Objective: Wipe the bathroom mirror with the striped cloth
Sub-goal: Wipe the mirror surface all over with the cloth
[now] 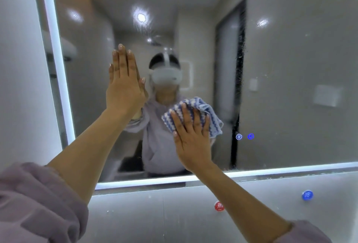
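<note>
Two hands up on the mirror (290, 68), one cloth between them and the glass. Left hand (124, 83) is flat, fingers together and straight, palm pressed on the glass w/ nothing in it. Right hand (191, 138) is spread flat too, pinning the cloth (205, 113) against the mirror, lower centre; not clenched, more a press than a grip. Cloth is blue-and-white zigzag stripe, bunched, poking out above and to the right of the fingers; the part under the palm is hidden.

Count on the glass: two small lit icons (244, 136) side by side, just right of the cloth. One glowing strip (251, 173) runs along the bottom edge, another up the left edge. Below the mirror, on the wall (155, 213): two round stickers, one red (219, 206), one blue (307, 195), well apart. Red one is partly cut off by the right forearm.

Two lilac sleeves: left sleeve (38, 204) big in the corner, right sleeve (306, 233) cropped at the frame's bottom.

Glass looks hazy, droplets and streaks esp. top centre and along a dark vertical band (239, 80) in the reflection. Reflected room is soft; wall fittings at right are too blurred to tell apart. Mirror's top and right edges run out of frame.
</note>
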Available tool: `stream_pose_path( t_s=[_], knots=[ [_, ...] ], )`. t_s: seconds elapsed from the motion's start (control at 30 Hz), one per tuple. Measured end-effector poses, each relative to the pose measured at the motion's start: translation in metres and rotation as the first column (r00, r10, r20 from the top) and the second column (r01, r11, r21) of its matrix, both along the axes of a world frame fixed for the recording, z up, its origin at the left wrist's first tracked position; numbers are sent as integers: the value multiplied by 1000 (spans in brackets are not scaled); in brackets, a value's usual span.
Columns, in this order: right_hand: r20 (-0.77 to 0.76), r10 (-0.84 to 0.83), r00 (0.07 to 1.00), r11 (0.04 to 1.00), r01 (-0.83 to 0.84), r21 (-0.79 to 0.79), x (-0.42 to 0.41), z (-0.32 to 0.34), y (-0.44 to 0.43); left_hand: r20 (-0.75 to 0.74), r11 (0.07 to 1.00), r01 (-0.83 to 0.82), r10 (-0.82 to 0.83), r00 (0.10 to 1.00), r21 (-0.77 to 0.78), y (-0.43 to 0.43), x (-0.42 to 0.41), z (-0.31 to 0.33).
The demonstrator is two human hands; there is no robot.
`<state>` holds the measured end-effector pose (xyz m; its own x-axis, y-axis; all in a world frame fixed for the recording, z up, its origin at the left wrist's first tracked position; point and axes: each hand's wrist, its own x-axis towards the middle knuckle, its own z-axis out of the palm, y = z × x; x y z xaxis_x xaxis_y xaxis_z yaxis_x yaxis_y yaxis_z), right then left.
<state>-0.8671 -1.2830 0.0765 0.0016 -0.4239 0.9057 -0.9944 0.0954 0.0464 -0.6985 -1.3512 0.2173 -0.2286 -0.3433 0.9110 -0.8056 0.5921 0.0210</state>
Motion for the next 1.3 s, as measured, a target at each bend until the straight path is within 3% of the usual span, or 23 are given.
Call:
stream_pose_path(
  t_s=[0.17,0.33,0.47,0.6,0.8,0.93,1.13,1.3],
  knots=[
    [-131,135,982,986,-121,110,53,-16,-16,0,1000,-1,1,1000,14,1,1,2],
    [-242,287,927,922,-200,330,80,-69,-14,17,1000,-14,14,1000,9,1,2,2],
    [-323,293,900,875,-117,470,63,-105,-5,21,1000,-14,14,1000,-4,-1,2,1],
    [-318,248,915,908,-105,405,24,-96,8,20,1000,-12,12,1000,-2,1,2,1],
    [-115,9,993,991,6,130,-32,-38,21,17,1000,-3,3,1000,7,1,3,1],
    [14,-50,999,999,50,20,-30,-7,15,8,1000,3,-3,1000,-2,1,1,1],
    [-241,44,970,987,-5,159,-22,-93,23,10,999,8,-8,1000,-40,-2,1,3],
    [-237,47,970,975,7,221,-61,-124,47,9,997,-27,28,1000,-71,-8,-1,1]
  ],
)
